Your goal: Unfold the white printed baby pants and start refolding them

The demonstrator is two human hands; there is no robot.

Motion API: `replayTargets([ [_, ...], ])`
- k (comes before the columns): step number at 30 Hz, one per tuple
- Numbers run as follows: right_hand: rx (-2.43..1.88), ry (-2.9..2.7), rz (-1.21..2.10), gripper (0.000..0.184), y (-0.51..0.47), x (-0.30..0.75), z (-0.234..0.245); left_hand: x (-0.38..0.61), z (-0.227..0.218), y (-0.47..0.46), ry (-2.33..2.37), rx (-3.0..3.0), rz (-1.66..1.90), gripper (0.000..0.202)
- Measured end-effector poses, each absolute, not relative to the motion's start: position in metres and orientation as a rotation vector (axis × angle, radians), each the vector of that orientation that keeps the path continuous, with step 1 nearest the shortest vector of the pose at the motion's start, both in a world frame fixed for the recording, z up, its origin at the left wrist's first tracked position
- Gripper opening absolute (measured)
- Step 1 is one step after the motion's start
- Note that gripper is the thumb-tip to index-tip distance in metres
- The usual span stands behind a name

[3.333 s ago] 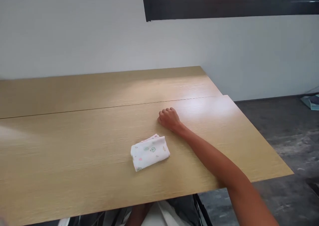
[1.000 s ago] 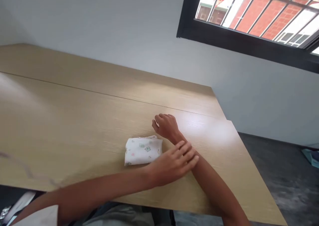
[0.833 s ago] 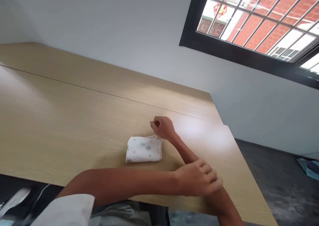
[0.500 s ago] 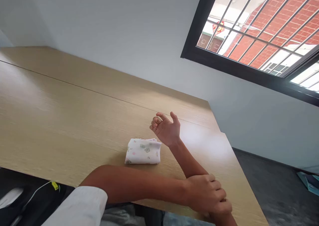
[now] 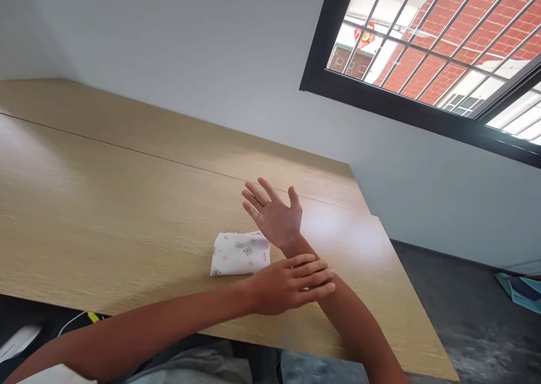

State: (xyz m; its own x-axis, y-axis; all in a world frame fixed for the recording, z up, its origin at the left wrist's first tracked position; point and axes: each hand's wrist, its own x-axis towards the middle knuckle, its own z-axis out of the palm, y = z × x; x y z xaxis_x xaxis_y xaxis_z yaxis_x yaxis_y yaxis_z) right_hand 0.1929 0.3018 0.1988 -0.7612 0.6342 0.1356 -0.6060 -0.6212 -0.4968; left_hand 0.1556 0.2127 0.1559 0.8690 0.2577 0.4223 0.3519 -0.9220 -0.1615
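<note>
My right hand (image 5: 276, 217) is raised over the table with its palm turned up, fingers spread and nothing in it. Across my right forearm, just below the wrist, lies my left hand (image 5: 291, 285), its fingers stretched out and resting on the skin; its thumb is not clearly visible. A folded white cloth (image 5: 236, 254) with small printed figures in green and pink sits on the table beside both hands. My left hand and right palm overlap its right edge in the view.
The pale wooden table (image 5: 127, 203) has a thin seam along its back. Behind stand a grey wall and a barred window (image 5: 422, 51). A white cable with a yellow tag (image 5: 93, 317) shows at lower left. A teal object (image 5: 518, 291) lies on the dark floor at right.
My left hand has slid up my right forearm toward the wrist, its grip loosening into straight fingers. The curled right fingers have spread out. The cloth stays on the table.
</note>
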Motion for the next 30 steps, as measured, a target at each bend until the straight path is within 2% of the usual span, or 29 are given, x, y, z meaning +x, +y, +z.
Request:
replayTargets([
  [1, -0.066, -0.697, 2.336, 0.065, 0.304, 0.194, 0.198, 0.146, 0.153, 0.216, -0.366, -2.872, -0.720, 0.031],
  [4, -0.079, -0.689, 2.340, 0.065, 0.311, 0.198, 0.194, 0.110, 0.151, 0.230, -0.254, -2.927, -1.029, 0.033],
  [7, -0.136, -0.649, 2.330, 0.064, 0.318, 0.202, 0.189, 0.070, 0.156, 0.244, -0.485, -2.866, -1.120, 0.024],
  [9, -0.166, -0.632, 2.327, 0.061, 0.318, 0.202, 0.184, 0.046, 0.157, 0.252, -0.685, -2.820, -1.140, 0.032],
  [13, -0.208, -0.585, 2.364, 0.058, 0.311, 0.196, 0.172, 0.020, 0.150, 0.257, -0.778, -2.769, -1.252, 0.029],
  [18, -0.306, -0.493, 2.444, 0.063, 0.301, 0.188, 0.149, 0.023, 0.138, 0.255, -0.938, -2.777, -1.569, 0.019],
  [30, -0.257, -0.578, 2.514, 0.081, 0.313, 0.193, 0.132, 0.020, 0.127, 0.261, -1.073, -2.832, -1.588, 0.019],
])
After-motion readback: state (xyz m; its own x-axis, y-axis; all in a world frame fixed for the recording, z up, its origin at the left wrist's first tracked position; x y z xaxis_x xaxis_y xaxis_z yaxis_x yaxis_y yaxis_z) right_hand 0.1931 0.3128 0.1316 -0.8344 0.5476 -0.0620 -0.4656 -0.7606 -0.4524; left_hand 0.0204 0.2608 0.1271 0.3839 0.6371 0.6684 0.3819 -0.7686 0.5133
